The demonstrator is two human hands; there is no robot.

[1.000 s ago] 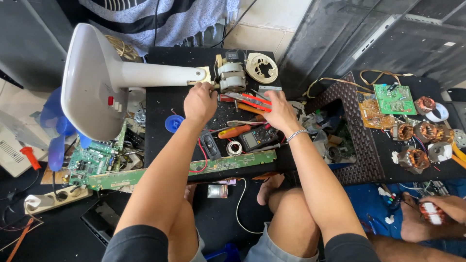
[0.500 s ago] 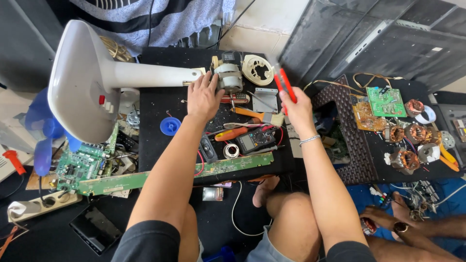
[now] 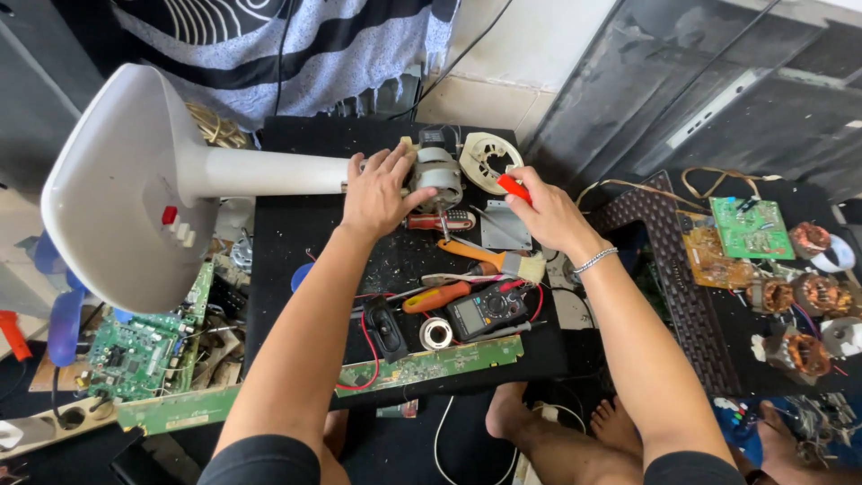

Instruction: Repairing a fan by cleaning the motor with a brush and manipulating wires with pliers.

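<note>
The left hand is resting on the motor, fingers spread and curled over its near side, steadying it where it sits at the end of the white fan stand on the tabletop. The right hand is pinching a red-handled tool between thumb and fingers, just right of the motor and pointing toward it. Judging by this, the step in hand is working on the motor's side, with one hand bracing and the other bringing the tool in; the next move is likely calling for the tip to be lined up on a small fastener while the motor is kept from rolling.

A round cream-coloured cover is lying just right of the motor, between it and the tool. Nearer the person than the motor, an orange-handled brush, an orange screwdriver, a multimeter with its red lead and a solder reel are crowding the tabletop. A long green board is lying along the near edge. Far right of the motor, copper coils are sitting well apart
</note>
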